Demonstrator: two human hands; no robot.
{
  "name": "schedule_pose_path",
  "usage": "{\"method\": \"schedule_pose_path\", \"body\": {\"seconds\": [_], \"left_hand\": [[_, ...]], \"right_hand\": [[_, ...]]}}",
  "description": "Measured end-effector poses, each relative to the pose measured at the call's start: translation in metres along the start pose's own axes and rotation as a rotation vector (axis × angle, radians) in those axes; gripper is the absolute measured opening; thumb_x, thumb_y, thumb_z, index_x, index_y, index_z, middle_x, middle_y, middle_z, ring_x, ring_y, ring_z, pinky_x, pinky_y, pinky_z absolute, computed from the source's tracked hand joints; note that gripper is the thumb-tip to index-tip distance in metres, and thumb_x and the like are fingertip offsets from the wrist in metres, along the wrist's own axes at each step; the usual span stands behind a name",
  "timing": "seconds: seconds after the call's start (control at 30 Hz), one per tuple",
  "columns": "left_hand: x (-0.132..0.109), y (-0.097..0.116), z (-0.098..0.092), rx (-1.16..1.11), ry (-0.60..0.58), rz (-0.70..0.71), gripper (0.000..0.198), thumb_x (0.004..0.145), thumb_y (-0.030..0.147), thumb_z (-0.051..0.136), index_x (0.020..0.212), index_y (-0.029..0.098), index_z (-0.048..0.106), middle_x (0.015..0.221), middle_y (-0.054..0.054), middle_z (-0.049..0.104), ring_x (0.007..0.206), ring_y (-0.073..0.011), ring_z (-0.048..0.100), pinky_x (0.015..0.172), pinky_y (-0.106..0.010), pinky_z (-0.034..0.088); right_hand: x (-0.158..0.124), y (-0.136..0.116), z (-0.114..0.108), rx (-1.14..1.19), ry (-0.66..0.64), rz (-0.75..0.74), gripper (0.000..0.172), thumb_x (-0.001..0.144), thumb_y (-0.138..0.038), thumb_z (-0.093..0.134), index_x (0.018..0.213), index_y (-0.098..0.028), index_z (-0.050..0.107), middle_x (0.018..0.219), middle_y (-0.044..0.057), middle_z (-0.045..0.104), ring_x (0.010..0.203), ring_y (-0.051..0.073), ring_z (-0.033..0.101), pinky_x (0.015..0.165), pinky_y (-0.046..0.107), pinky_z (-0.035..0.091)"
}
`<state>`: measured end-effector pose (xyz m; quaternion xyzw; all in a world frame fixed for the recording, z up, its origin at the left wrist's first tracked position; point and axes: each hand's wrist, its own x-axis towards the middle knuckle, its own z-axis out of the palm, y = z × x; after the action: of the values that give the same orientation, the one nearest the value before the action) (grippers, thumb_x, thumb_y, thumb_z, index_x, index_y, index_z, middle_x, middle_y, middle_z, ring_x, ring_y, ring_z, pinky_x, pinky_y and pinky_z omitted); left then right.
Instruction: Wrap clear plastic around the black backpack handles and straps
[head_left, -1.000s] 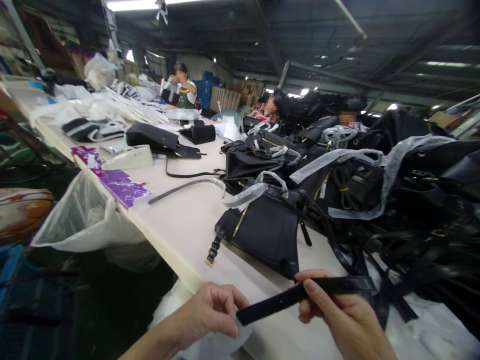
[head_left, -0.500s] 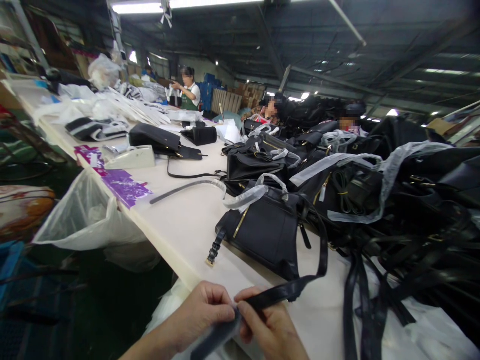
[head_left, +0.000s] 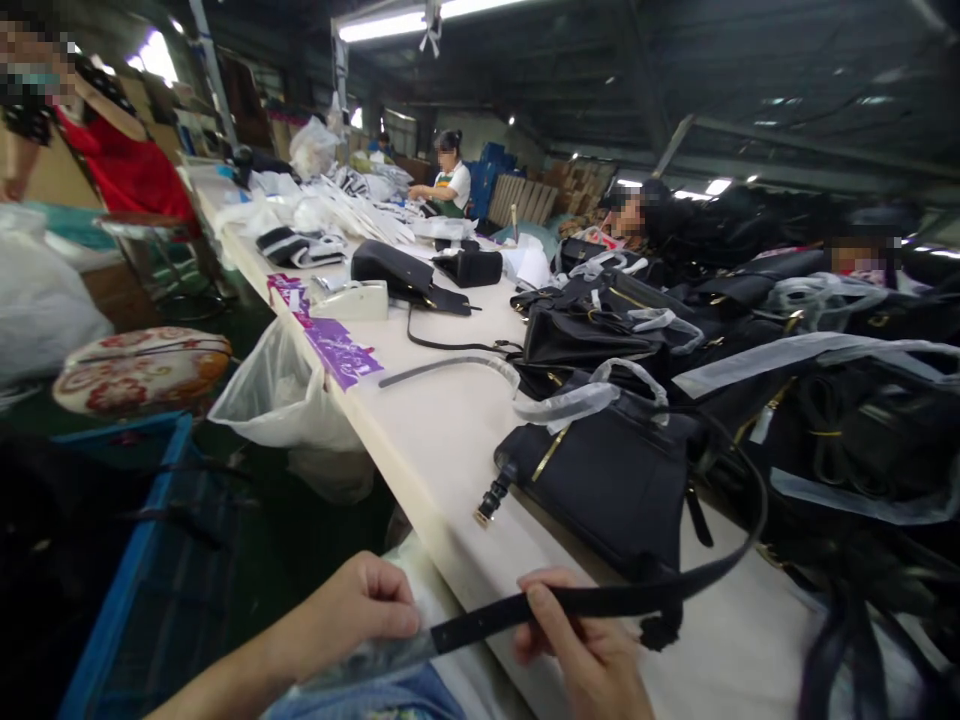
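My right hand (head_left: 574, 640) pinches a black bag strap (head_left: 487, 618) between thumb and fingers, a little back from its tip. The strap curves up to a black handbag (head_left: 600, 480) with a gold zip, lying on the table. My left hand (head_left: 360, 610) is closed beside the strap's tip, pinching a clear plastic sleeve (head_left: 397, 652) that trails from that end. A short buckled strap (head_left: 495, 495) sticks out from the bag's left side. Plastic film wraps the bag's handle (head_left: 574, 405).
Black bags (head_left: 862, 430) are heaped along the right. On the white table (head_left: 420, 430) stand a tape dispenser (head_left: 352, 300) and more bags. A plastic bag (head_left: 281, 400) hangs from the edge. A blue crate (head_left: 150, 560) and a floral stool (head_left: 146, 370) are at left. Co-workers (head_left: 450, 180) are farther back.
The view has swung left. My left hand has moved apart from my right, along with the plastic sleeve, and the strap's black tip now shows between them.
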<state>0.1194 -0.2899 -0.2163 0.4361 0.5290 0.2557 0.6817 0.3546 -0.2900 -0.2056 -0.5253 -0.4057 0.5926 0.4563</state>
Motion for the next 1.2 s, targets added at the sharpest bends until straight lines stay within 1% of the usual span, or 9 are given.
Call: {"method": "schedule_pose_path", "body": {"seconds": [0.17, 0.27, 0.37, 0.53, 0.67, 0.8, 0.93, 1.03, 1.2], "left_hand": [[0.016, 0.002, 0.014, -0.077, -0.005, 0.124, 0.026, 0.061, 0.038, 0.071, 0.059, 0.015, 0.060, 0.050, 0.005, 0.045, 0.051, -0.0089, 0.034, 0.051, -0.025, 0.023], [0.023, 0.003, 0.015, -0.109, -0.022, 0.132, 0.025, 0.060, 0.037, 0.072, 0.060, 0.015, 0.059, 0.051, 0.004, 0.048, 0.050, -0.0087, 0.035, 0.050, -0.025, 0.023], [0.028, 0.007, 0.014, -0.122, -0.035, 0.124, 0.024, 0.058, 0.035, 0.072, 0.057, 0.016, 0.057, 0.049, 0.005, 0.046, 0.048, -0.0078, 0.033, 0.049, -0.025, 0.022], [0.047, 0.016, 0.028, -0.194, -0.038, 0.175, 0.026, 0.056, 0.035, 0.071, 0.054, 0.018, 0.051, 0.046, 0.007, 0.043, 0.047, -0.0069, 0.033, 0.049, -0.024, 0.022], [0.063, 0.035, 0.048, -0.276, -0.057, 0.251, 0.028, 0.060, 0.038, 0.071, 0.058, 0.017, 0.052, 0.051, 0.001, 0.056, 0.050, -0.0106, 0.047, 0.052, -0.024, 0.031], [0.076, 0.069, 0.064, -0.287, -0.113, 0.242, 0.030, 0.056, 0.042, 0.070, 0.061, 0.018, 0.053, 0.054, -0.003, 0.063, 0.050, -0.0150, 0.055, 0.049, -0.025, 0.032], [0.092, 0.102, 0.075, -0.130, -0.097, 0.283, 0.022, 0.052, 0.035, 0.065, 0.057, 0.019, 0.052, 0.046, 0.004, 0.054, 0.044, -0.0110, 0.047, 0.045, -0.023, 0.029], [0.102, 0.119, 0.079, -0.070, -0.080, 0.297, 0.017, 0.051, 0.033, 0.062, 0.055, 0.020, 0.052, 0.045, 0.006, 0.051, 0.044, -0.0098, 0.044, 0.045, -0.023, 0.032], [0.119, 0.143, 0.083, -0.086, -0.044, 0.336, 0.011, 0.054, 0.024, 0.062, 0.054, 0.019, 0.051, 0.043, 0.007, 0.047, 0.044, -0.0091, 0.041, 0.045, -0.023, 0.029]], "right_hand": [[-0.003, 0.012, 0.040, -0.039, -0.180, 0.071, 0.053, 0.069, -0.065, 0.076, 0.082, -0.014, 0.069, 0.053, 0.000, 0.060, 0.045, 0.011, 0.053, 0.042, 0.021, 0.045], [0.010, 0.006, 0.026, 0.137, -0.014, 0.093, 0.062, 0.064, -0.067, 0.077, 0.098, -0.017, 0.068, 0.068, 0.000, 0.064, 0.040, 0.005, 0.044, 0.033, 0.016, 0.034], [0.030, -0.008, -0.002, 0.221, 0.130, 0.028, 0.056, 0.063, -0.061, 0.082, 0.094, -0.017, 0.070, 0.072, 0.000, 0.065, 0.040, 0.004, 0.043, 0.033, 0.016, 0.032], [0.043, -0.003, -0.004, 0.101, 0.080, 0.035, 0.059, 0.058, -0.067, 0.082, 0.079, -0.012, 0.073, 0.040, -0.005, 0.046, 0.037, 0.007, 0.040, 0.036, 0.018, 0.030], [0.045, 0.007, 0.010, 0.158, 0.050, 0.156, 0.076, 0.051, -0.074, 0.080, 0.095, -0.013, 0.073, 0.043, -0.005, 0.053, 0.033, 0.007, 0.040, 0.034, 0.018, 0.026], [0.062, -0.029, -0.011, 0.401, 0.187, 0.199, 0.073, 0.046, -0.069, 0.085, 0.097, -0.019, 0.070, 0.074, 0.001, 0.071, 0.044, 0.007, 0.051, 0.036, 0.017, 0.033], [0.095, -0.085, -0.042, 0.382, 0.287, 0.077, 0.068, 0.041, -0.061, 0.091, 0.088, -0.017, 0.070, 0.070, -0.001, 0.067, 0.048, 0.005, 0.051, 0.037, 0.014, 0.034], [0.112, -0.115, -0.055, 0.251, 0.278, -0.057, 0.064, 0.035, -0.054, 0.095, 0.077, -0.015, 0.067, 0.061, -0.007, 0.058, 0.042, 0.000, 0.038, 0.034, 0.011, 0.027], [0.116, -0.119, -0.056, 0.021, 0.121, -0.099, 0.052, 0.049, -0.052, 0.092, 0.071, -0.016, 0.063, 0.052, -0.009, 0.050, 0.044, 0.003, 0.044, 0.038, 0.012, 0.033]]}}
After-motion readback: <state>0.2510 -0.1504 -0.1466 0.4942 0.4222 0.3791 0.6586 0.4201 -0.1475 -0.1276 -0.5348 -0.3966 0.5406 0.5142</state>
